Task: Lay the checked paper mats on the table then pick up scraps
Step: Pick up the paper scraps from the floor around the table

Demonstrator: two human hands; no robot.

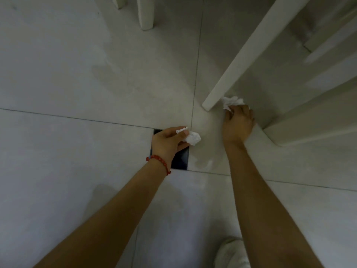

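Observation:
I am looking down at a pale tiled floor (pixel 77 78). My left hand (pixel 168 143), with a red bead bracelet at the wrist, holds a crumpled white paper scrap (pixel 193 138) between thumb and fingers, low over a small dark floor tile (pixel 180 158). My right hand (pixel 237 124) reaches under white furniture and pinches a second crumpled white scrap (pixel 231 101) that lies on the floor beside a white furniture leg (pixel 249 49). No checked paper mats are in view.
More white furniture legs (pixel 145 14) stand at the top of the view. White rails and a thick post (pixel 309 120) crowd the right side. A white shoe (pixel 231 254) shows at the bottom edge. Open floor stretches to the left.

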